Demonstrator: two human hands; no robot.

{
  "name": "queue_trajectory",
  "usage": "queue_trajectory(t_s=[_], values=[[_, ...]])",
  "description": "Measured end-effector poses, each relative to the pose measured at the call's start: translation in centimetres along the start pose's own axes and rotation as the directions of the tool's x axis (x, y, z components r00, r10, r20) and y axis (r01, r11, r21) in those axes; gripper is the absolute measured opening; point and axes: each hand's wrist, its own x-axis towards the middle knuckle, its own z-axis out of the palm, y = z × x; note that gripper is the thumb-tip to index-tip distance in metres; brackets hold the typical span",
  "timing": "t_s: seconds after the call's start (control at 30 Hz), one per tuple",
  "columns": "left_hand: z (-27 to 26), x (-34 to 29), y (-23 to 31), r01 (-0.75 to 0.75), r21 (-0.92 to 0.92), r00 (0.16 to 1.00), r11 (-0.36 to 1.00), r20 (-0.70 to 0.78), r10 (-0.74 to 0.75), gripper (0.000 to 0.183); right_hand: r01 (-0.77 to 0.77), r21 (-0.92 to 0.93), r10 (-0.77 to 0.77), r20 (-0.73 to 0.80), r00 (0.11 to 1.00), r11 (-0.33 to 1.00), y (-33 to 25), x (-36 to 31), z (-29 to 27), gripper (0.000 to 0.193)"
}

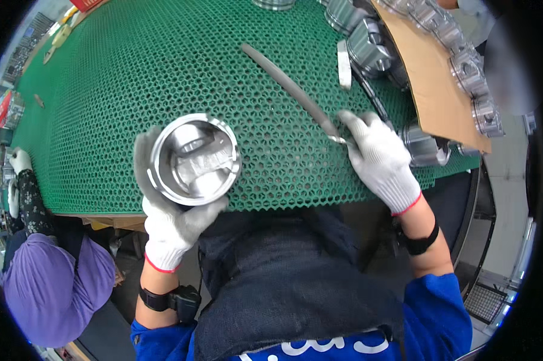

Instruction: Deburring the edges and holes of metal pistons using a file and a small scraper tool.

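Observation:
In my gloved left hand [169,225] is a shiny metal piston [193,159], its hollow underside turned up toward me. The fingers wrap its left side and the thumb lies along its near edge. On the green mat lies a long, narrow grey tool [289,87] that looks like a file, tapering to a shiny tip. My gloved right hand [377,147] is beside that tip, index finger and thumb apart on either side of it. Whether the fingers touch the tip, I cannot tell.
The green honeycomb mat [103,120] covers the table. Several pistons [368,45] stand at the right, near a white block [344,65], a dark rod [371,93] and a cardboard sheet [434,78] with more pistons beyond it. At the left sits another person in a purple head covering [49,289].

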Motion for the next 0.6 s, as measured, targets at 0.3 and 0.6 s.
queue_trajectory(t_s=[0.3, 0.6], values=[[-3.3, 0.9, 0.1, -0.641, 0.574, 0.751, 0.509, 0.606, 0.262, 0.123, -0.031, 0.009, 0.029, 0.153, 0.988, 0.999, -1.4, 0.0, -0.8, 0.049], [-2.7, 0.5, 0.4, -0.729, 0.668, 0.677, 0.152, 0.668, 0.309, 0.106, -0.326, 0.679, 0.025, 0.413, 0.911, 0.658, -1.6, 2.4, -3.7, 0.052]])
